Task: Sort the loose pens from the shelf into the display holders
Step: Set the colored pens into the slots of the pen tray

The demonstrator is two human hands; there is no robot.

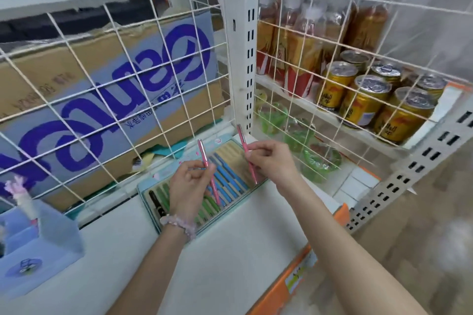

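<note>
Pink pens, one pinched in each of the hands: left hand (189, 181) holds one pen (207, 169), right hand (271, 161) another (246, 153), both above the slotted display tray (151, 202) on the shelf. Next, I judge, each needs lowering into an empty groove.

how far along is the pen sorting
Done: the slotted display tray already holds green pens and blue pens. In hand: the left hand and right hand each pinch a pink pen above it. Left: seating both pink pens in the empty far slots.
</note>
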